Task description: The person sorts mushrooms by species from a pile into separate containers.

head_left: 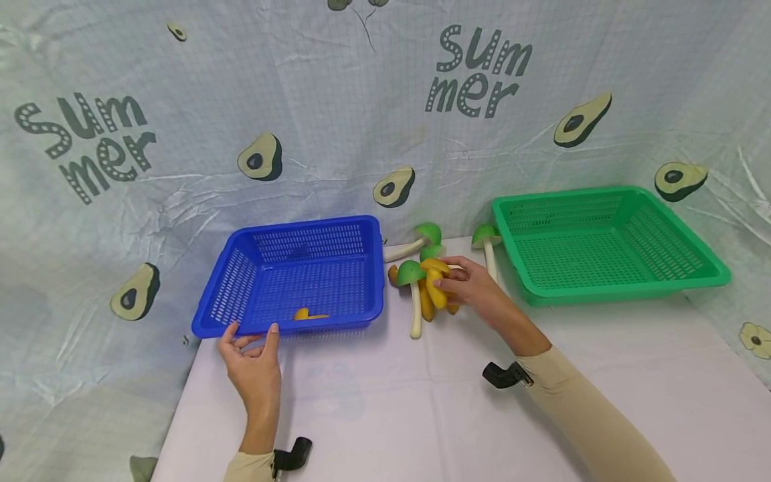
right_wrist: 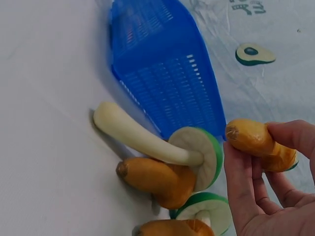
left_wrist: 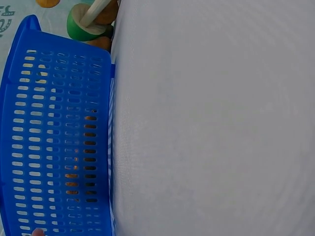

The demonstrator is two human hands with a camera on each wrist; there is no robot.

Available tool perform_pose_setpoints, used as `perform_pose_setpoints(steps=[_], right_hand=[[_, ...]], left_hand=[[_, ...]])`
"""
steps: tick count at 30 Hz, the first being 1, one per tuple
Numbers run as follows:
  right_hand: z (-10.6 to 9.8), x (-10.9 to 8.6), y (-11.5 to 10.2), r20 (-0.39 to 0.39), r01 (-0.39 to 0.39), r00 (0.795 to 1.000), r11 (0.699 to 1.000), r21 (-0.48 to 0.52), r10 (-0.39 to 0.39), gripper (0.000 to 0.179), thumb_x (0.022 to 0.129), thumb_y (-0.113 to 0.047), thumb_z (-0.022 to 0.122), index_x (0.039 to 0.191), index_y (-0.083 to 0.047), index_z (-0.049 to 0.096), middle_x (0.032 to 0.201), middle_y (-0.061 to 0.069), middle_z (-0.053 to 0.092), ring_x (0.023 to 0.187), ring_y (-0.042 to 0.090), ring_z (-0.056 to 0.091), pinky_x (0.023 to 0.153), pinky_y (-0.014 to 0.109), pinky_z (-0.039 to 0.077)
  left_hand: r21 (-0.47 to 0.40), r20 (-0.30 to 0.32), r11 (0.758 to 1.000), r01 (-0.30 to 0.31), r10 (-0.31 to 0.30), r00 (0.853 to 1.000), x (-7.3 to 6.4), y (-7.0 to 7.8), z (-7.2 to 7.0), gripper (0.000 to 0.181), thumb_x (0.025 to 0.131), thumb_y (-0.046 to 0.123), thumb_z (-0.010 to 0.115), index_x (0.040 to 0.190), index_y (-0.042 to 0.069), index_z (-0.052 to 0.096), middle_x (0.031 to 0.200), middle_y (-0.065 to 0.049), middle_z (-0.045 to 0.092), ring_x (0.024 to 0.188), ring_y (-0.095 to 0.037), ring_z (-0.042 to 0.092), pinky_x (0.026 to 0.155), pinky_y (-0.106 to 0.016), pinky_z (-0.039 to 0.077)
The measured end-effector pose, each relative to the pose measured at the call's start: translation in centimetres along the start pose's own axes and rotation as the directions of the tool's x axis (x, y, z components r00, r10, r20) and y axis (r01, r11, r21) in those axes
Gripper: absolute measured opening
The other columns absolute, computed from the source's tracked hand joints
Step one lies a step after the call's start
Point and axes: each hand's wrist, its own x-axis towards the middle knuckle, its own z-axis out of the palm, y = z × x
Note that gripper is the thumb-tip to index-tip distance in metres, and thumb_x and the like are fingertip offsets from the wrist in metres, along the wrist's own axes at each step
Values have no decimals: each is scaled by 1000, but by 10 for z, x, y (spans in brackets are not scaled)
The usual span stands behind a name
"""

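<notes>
My right hand (head_left: 472, 288) pinches a yellow toy mushroom (head_left: 435, 284) between thumb and fingers, above a small pile. In the right wrist view the held yellow mushroom (right_wrist: 251, 137) shows its rounded stem end. Beneath and beside it lie a green-capped mushroom (head_left: 415, 301) with a long white stem and more yellow mushrooms (right_wrist: 147, 174). My left hand (head_left: 254, 365) touches the front rim of the blue basket (head_left: 289, 326), its thumb and fingers spread apart. A fingertip (left_wrist: 38, 232) shows against the outer wall in the left wrist view. Something yellow (head_left: 308, 314) lies inside the basket, partly hidden by the rim.
A green basket (head_left: 620, 291) stands on the right of the white-covered table (head_left: 385, 415). Green-capped mushrooms (head_left: 427, 233) lie between the baskets, one (head_left: 485, 235) right beside the green one. A patterned cloth (head_left: 337, 134) hangs behind.
</notes>
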Motion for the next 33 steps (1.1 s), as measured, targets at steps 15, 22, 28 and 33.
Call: perform_pose_setpoints(steps=[15, 22, 28, 33], right_hand=[[27, 12, -16, 27, 11, 1000, 999, 30, -11, 57, 95, -16, 72, 146, -11, 47, 130, 18, 60, 104, 25, 65, 91, 45, 57], [37, 21, -22, 49, 1, 999, 998, 70, -4, 62, 94, -17, 74, 149, -11, 46, 139, 19, 58, 108, 29, 67, 86, 43, 60], [45, 26, -28, 57, -20, 998, 997, 74, 16, 63, 93, -20, 77, 147, -13, 47, 138, 18, 59, 110, 32, 67, 85, 43, 60], [52, 28, -32, 81, -11, 997, 996, 87, 4, 58, 94, -19, 75, 146, -13, 50, 133, 18, 62, 107, 29, 68, 85, 44, 60]], left_hand=[[-17, -6, 1000, 12, -12, 1000, -1, 0, 0, 71, 93, 29, 76, 149, 11, 38, 102, 4, 54, 71, -10, 54, 60, -12, 45], [-18, -10, 1000, 7, -7, 1000, 0, 0, 0, 71, 92, 28, 76, 149, 10, 38, 102, 5, 54, 70, -11, 54, 60, -11, 45], [-13, -5, 1000, 13, -13, 1000, 0, 0, 0, 71, 93, 29, 76, 150, 11, 37, 104, 1, 55, 71, -11, 54, 61, -11, 45], [-14, -4, 1000, 13, -13, 1000, 1, 0, 0, 71, 93, 29, 76, 150, 11, 37, 103, 3, 54, 72, -13, 55, 61, -11, 45]])
